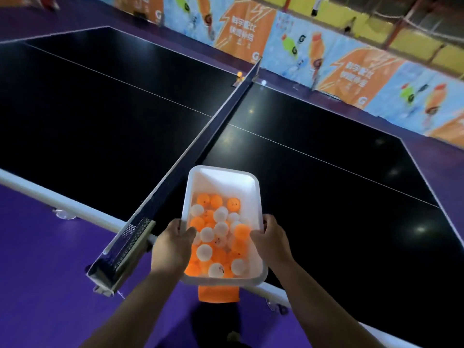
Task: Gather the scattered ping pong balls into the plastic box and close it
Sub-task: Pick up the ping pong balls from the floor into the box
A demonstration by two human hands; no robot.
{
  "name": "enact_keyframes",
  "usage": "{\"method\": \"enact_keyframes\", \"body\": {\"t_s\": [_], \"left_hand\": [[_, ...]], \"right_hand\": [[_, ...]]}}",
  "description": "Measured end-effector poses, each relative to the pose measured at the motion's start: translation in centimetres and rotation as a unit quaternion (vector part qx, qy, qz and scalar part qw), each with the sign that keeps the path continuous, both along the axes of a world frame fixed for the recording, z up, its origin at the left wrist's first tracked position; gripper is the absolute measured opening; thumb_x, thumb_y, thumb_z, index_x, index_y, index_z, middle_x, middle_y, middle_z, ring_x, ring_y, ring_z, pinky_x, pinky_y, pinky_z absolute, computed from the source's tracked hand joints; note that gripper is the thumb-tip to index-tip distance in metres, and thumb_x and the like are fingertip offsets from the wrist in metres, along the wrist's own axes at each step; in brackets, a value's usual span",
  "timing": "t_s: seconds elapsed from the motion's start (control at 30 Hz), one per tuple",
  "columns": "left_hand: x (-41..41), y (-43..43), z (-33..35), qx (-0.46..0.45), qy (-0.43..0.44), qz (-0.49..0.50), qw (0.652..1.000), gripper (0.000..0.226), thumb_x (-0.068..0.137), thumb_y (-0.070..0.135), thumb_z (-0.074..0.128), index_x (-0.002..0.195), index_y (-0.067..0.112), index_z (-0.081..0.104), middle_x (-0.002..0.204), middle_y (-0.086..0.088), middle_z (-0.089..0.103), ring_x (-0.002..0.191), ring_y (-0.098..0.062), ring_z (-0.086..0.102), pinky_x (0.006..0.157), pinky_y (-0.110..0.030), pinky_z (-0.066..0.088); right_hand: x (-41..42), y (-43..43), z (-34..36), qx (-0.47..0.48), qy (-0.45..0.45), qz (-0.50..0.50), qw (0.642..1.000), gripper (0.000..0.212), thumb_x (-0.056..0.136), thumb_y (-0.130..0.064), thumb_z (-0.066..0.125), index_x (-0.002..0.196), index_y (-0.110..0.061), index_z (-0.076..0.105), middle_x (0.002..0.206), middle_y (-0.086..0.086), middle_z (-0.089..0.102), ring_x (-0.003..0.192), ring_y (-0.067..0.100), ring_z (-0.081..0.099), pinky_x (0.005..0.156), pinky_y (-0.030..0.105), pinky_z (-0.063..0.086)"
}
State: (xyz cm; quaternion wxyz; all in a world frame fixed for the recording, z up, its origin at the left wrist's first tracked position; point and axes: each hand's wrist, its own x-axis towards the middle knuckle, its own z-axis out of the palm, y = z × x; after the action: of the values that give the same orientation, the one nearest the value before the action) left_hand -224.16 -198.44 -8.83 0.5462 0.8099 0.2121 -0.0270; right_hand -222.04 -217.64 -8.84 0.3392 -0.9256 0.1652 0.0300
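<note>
A white plastic box (pixel 226 179) without a lid rests at the near edge of the black ping pong table, just right of the net. Several orange and white balls (pixel 218 237) fill its near half. My left hand (pixel 173 243) grips the box's left rim, thumb inside. My right hand (pixel 271 237) grips the right rim. An orange ball (pixel 239 74) sits by the far net post. A white ball (pixel 263 82) lies near the table's far edge, right of the net. An orange flat piece (pixel 218 293) shows under the box's near end; I cannot tell what it is.
The net (pixel 200 146) runs from the near clamp (pixel 120 259) to the far post. The black table (pixel 326 197) spreads to both sides. Purple floor (pixel 37 272) surrounds it. Orange and blue banners (pixel 351 69) line the far barrier.
</note>
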Motion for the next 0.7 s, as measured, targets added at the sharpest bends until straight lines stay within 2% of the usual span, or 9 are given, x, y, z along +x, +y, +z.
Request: {"method": "enact_keyframes", "body": {"t_s": [0.07, 0.13, 0.23, 0.33, 0.37, 0.5, 0.57, 0.63, 0.7], "left_hand": [[-1.6, 0.4, 0.0, -0.002, 0.000, -0.012, 1.000, 0.015, 0.089, 0.021, 0.058, 0.093, 0.007, 0.057, 0.083, -0.013, 0.062, 0.082, -0.034, 0.057, 0.070, -0.037, 0.040], [-3.3, 0.4, 0.4, 0.016, -0.002, -0.018, 1.000, 0.009, 0.089, 0.019, 0.058, 0.088, 0.011, 0.053, 0.080, -0.012, 0.058, 0.077, -0.031, 0.053, 0.068, -0.035, 0.037], [-5.7, -0.1, -0.3, 0.097, -0.094, -0.034, 0.990, 0.017, 0.086, 0.004, 0.056, 0.075, 0.016, 0.057, 0.068, -0.010, 0.053, 0.065, -0.034, 0.055, 0.056, -0.034, 0.042], [-8.8, -0.4, -0.5, 0.013, -0.002, -0.045, 0.999, 0.007, 0.089, 0.019, 0.058, 0.084, 0.016, 0.054, 0.072, -0.003, 0.054, 0.084, -0.035, 0.060, 0.066, -0.034, 0.040], [-9.7, -0.5, -0.8, 0.004, 0.006, -0.036, 0.999, 0.008, 0.089, 0.021, 0.058, 0.085, 0.016, 0.053, 0.072, -0.002, 0.055, 0.083, -0.034, 0.059, 0.067, -0.034, 0.039], [-15.5, -0.8, -0.8, 0.034, 0.009, 0.002, 0.999, 0.011, 0.087, 0.018, 0.059, 0.080, 0.017, 0.051, 0.065, 0.006, 0.050, 0.074, -0.028, 0.048, 0.064, -0.033, 0.033], [-18.5, -0.7, -1.3, 0.054, 0.017, 0.013, 0.998, 0.014, 0.086, 0.017, 0.060, 0.078, 0.019, 0.048, 0.065, 0.006, 0.049, 0.073, -0.027, 0.047, 0.063, -0.033, 0.032], [-21.5, -0.3, -1.8, 0.080, 0.029, 0.023, 0.996, 0.012, 0.084, 0.017, 0.062, 0.083, 0.016, 0.049, 0.070, 0.000, 0.052, 0.074, -0.027, 0.048, 0.063, -0.032, 0.032], [-24.3, 0.3, -2.1, 0.091, 0.034, 0.037, 0.995, 0.015, 0.082, 0.017, 0.063, 0.087, 0.015, 0.050, 0.078, -0.003, 0.056, 0.078, -0.029, 0.053, 0.063, -0.031, 0.034]], "right_hand": [[-2.4, 0.6, 0.2, -0.022, 0.009, -0.014, 1.000, 0.037, 0.084, -0.021, 0.056, 0.120, -0.014, 0.051, 0.092, -0.003, 0.056, 0.076, 0.013, 0.054, 0.050, 0.019, 0.037], [-4.8, 0.7, 0.3, -0.042, 0.006, -0.027, 0.999, 0.032, 0.084, -0.021, 0.055, 0.114, -0.013, 0.053, 0.087, -0.003, 0.054, 0.073, 0.014, 0.053, 0.050, 0.020, 0.036], [-7.7, -0.1, 0.4, -0.063, 0.003, -0.039, 0.997, 0.029, 0.085, -0.019, 0.054, 0.112, -0.011, 0.051, 0.087, 0.000, 0.053, 0.072, 0.016, 0.052, 0.047, 0.019, 0.031], [-10.7, -0.5, 0.5, -0.058, -0.002, -0.023, 0.998, 0.026, 0.086, -0.018, 0.055, 0.111, -0.009, 0.051, 0.088, 0.000, 0.053, 0.073, 0.015, 0.052, 0.046, 0.015, 0.029], [-11.5, -0.5, 0.2, -0.047, -0.005, -0.019, 0.999, 0.025, 0.087, -0.018, 0.056, 0.110, -0.009, 0.051, 0.088, 0.000, 0.053, 0.074, 0.014, 0.053, 0.048, 0.014, 0.031], [-15.9, -0.7, -0.6, -0.001, -0.010, 0.013, 1.000, 0.018, 0.083, -0.018, 0.059, 0.100, -0.016, 0.052, 0.086, -0.002, 0.055, 0.079, 0.015, 0.057, 0.059, 0.022, 0.047], [-18.2, -0.6, -0.9, -0.002, -0.009, 0.040, 0.999, 0.012, 0.083, -0.016, 0.058, 0.093, -0.017, 0.050, 0.078, -0.006, 0.051, 0.071, 0.010, 0.052, 0.055, 0.020, 0.043], [-20.5, -0.2, -1.1, -0.021, -0.008, 0.063, 0.998, 0.011, 0.086, -0.016, 0.056, 0.097, -0.016, 0.052, 0.078, -0.008, 0.051, 0.069, 0.008, 0.048, 0.049, 0.013, 0.031], [-22.7, 0.4, -1.2, -0.015, -0.011, 0.084, 0.996, 0.016, 0.087, -0.016, 0.055, 0.103, -0.013, 0.055, 0.083, -0.004, 0.054, 0.074, 0.010, 0.053, 0.051, 0.013, 0.036]]}}
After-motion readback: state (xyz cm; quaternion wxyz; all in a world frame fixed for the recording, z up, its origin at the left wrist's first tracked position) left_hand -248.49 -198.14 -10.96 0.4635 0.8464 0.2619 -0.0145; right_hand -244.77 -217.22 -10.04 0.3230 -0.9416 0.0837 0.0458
